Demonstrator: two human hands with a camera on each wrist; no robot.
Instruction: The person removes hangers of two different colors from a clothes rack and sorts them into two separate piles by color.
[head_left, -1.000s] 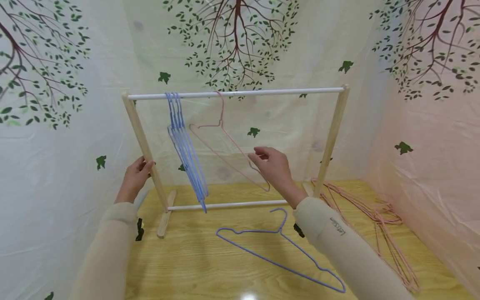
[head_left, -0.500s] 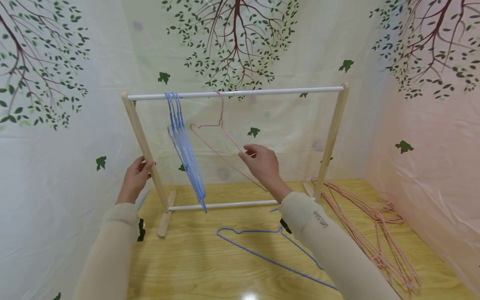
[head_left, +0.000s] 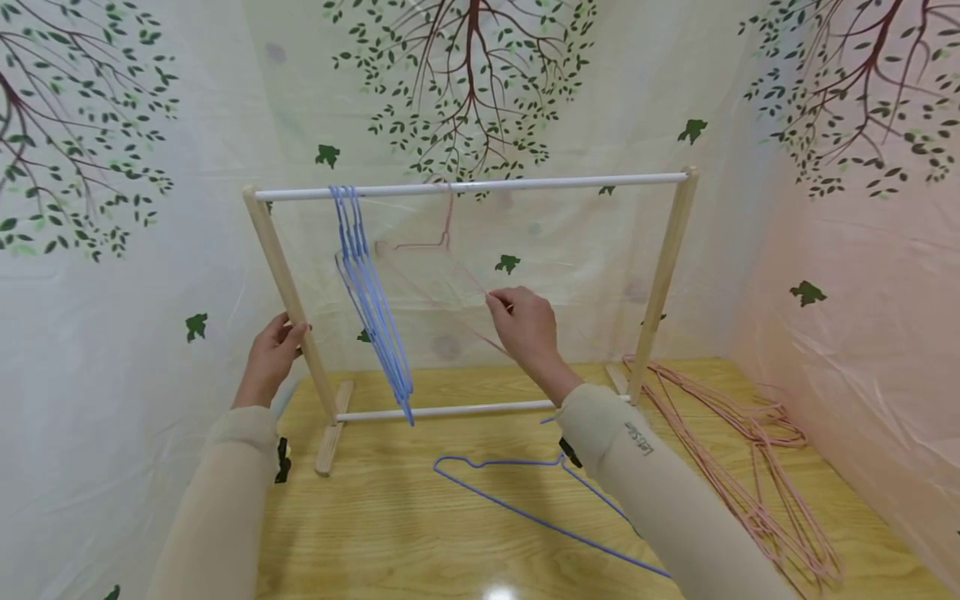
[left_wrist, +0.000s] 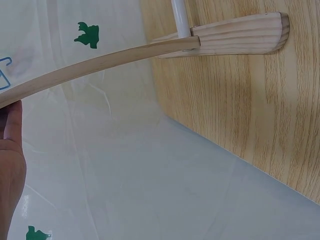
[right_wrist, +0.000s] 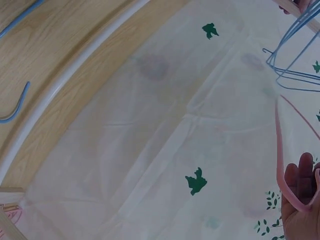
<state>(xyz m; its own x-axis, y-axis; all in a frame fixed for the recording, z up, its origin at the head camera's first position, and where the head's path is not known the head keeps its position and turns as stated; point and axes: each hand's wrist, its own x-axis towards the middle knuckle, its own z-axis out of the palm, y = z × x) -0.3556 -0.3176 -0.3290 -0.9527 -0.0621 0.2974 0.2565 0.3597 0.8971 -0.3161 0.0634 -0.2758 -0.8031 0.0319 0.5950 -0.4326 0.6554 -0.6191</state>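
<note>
A pink hanger (head_left: 448, 237) hangs by its hook from the white top rail (head_left: 570, 183) of a wooden rack. My right hand (head_left: 528, 329) pinches its right shoulder wire between thumb and fingers. In the right wrist view the pink hanger's end (right_wrist: 280, 165) curves across the palm. My left hand (head_left: 268, 354) grips the rack's left post (head_left: 279, 271), thumb in front; in the left wrist view its fingers touch the post's edge. Several blue hangers (head_left: 352, 233) hang bunched on the rail, between the left post and the pink hanger.
Another blue hanger (head_left: 517, 462) lies flat on the wood-grain table in front of the rack, partly hidden by my right sleeve. Several pink hangers (head_left: 757, 437) lie tangled at the right. A white lower bar (head_left: 450, 410) joins the rack's feet. Leaf-printed sheeting surrounds the table.
My right hand has moved left, and its fingers have closed on the pink hanger's wire. The hanger has shifted slightly and its hook has turned on the rail. My left hand stays on the post.
</note>
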